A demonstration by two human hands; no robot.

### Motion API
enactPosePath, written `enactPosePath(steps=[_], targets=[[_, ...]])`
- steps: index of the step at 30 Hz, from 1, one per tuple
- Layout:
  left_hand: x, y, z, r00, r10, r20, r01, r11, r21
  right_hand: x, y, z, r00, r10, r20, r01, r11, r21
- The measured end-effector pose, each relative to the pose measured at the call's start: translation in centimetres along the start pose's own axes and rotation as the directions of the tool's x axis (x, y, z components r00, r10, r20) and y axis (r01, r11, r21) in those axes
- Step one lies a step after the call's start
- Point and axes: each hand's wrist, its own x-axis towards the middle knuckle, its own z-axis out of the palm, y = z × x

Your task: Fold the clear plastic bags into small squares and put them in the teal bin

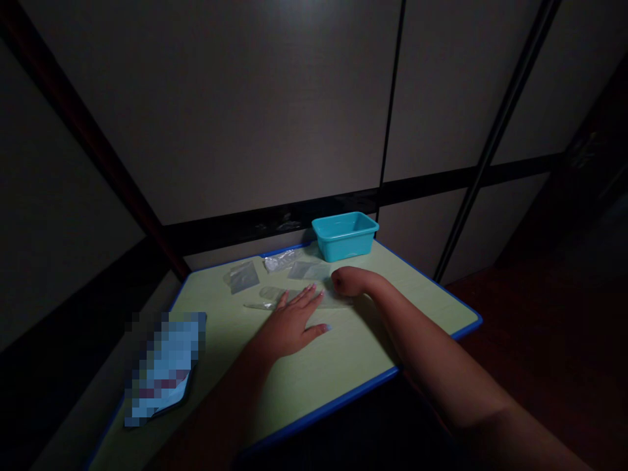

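Dir's by clock face, centre = mid desk [363, 343], 12 = far edge. L hand [292, 327] comes in from 7 o'clock, palm down nr the centre, fingers extended & spread wide, thumb out toward 3; it isn't gripping anything, fingertips lie over a clear plastic bag [267, 294], long & flat. The bag runs approx 9 to 3 just past centre, its 9 o'clock end showing beyond the L hand, its other end reaching under/beside the R hand [344, 281]. R forearm enters from 4, wrist bent, w/ the R hand toward 1, curled in like a loose fist; its fingers are mostly hidden, so can't tell if they're pinching the bag or just resting by it. Other clear pkg stuff on the far side: a flat clear sheet [307, 270] nr 12, just beyond the bag; a crinkled packet [280, 260] at 11, close to the far edge; a greyish packet [244, 278] at 10. A turquoise basket [347, 247] stands upright at 1, by the far edge, beyond the R hand. At 8, well apart from the bag, there's a pixelated flat item [167, 369], bluish; can't make out details. Desk top is pale green w/ a blue rim. Past 12: tall panels [275, 131] w/ a dark horiz. band [226, 226]; dim light overall.
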Motion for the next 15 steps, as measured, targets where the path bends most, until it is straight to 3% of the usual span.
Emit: enactPosePath(steps=[15], targets=[[-0.03,-0.35,0.67,0.99,-0.092,0.106,0.09,0.996,0.024,0.68,0.31,0.63,1.0,-0.016,-0.021,0.016,1.0,-0.007]])
